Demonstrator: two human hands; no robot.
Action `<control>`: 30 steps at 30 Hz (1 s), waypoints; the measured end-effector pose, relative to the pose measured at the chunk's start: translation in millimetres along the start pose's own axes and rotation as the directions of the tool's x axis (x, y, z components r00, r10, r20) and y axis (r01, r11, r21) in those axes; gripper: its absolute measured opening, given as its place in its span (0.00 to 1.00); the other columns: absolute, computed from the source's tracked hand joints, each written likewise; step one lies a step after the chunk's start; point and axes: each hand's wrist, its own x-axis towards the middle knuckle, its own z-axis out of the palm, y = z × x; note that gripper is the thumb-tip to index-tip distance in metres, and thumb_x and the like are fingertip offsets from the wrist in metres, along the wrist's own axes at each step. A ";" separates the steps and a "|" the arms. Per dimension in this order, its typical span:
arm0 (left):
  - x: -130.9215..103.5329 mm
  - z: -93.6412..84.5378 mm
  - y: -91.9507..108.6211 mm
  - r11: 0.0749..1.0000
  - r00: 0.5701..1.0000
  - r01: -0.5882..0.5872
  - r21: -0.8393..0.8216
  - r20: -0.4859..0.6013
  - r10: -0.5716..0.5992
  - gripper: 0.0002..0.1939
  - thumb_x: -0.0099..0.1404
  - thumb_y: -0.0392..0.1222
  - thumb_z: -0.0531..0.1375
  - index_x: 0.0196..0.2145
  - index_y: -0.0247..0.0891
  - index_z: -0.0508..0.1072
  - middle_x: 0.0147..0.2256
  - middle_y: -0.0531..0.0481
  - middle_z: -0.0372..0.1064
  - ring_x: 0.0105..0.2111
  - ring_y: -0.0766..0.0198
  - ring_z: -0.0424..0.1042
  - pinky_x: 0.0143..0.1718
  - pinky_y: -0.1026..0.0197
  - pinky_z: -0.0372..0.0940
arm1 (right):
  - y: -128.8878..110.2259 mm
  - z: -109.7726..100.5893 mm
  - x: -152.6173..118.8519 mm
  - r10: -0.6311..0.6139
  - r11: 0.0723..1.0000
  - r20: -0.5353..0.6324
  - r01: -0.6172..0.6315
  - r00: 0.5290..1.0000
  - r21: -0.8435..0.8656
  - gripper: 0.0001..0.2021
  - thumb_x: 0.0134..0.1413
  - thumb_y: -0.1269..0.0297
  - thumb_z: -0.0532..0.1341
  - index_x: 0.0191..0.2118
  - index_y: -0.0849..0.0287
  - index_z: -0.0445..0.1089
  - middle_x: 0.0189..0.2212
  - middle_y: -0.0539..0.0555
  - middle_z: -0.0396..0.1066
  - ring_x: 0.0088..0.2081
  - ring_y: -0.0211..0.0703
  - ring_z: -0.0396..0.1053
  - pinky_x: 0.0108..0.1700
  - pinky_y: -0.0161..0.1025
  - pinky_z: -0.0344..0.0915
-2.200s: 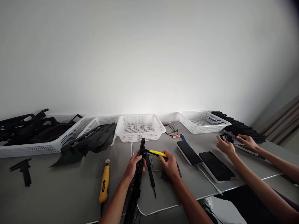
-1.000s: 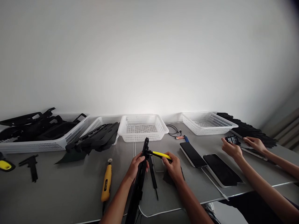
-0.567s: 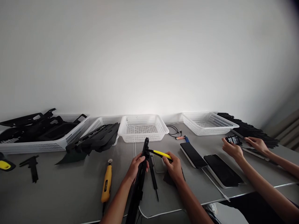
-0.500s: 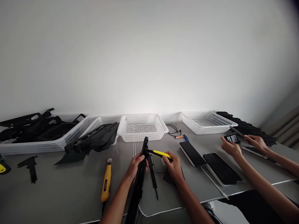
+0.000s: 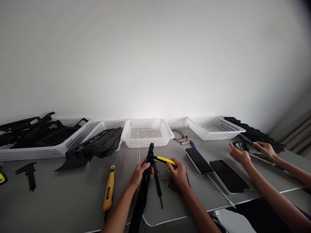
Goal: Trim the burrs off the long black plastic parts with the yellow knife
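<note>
My left hand [image 5: 140, 174] is closed around a long black plastic part [image 5: 143, 197], which stands tilted with its upper end away from me. In my right hand [image 5: 179, 174] is a slim tool with a ribbed yellow handle [image 5: 165, 160]; its dark tip meets the upper end of the part, though the exact contact is too small to make out. Beneath my hands a black pen-like tool [image 5: 158, 186] lies on the grey table [image 5: 80, 200]. A dark cloth [image 5: 173, 185] is partly hidden under my right hand.
A yellow rotary tool [image 5: 109, 191] and a black caliper [image 5: 29, 174] lie at left. White baskets [image 5: 147, 142] line the wall, some holding black parts [image 5: 102, 139]. Two black-screened devices [image 5: 200, 161] sit at right, beside another person's hands [image 5: 240, 153] holding a small dark object.
The view has shifted slightly. My left hand keeps its hold on the black part, and the yellow-handled tool stays at its upper end with only a slight movement of my right hand.
</note>
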 end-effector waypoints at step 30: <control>-5.0 -0.5 2.3 0.997 1.000 0.013 -0.079 0.023 -0.012 0.34 0.63 0.60 0.63 0.55 0.27 0.77 0.26 0.49 0.73 0.23 0.65 0.68 0.27 0.63 0.60 | 4.3 0.7 0.7 -0.014 1.000 -0.097 0.014 0.995 -0.001 0.23 0.70 0.42 0.54 0.42 0.58 0.72 0.28 0.49 0.67 0.30 0.40 0.62 0.33 0.35 0.58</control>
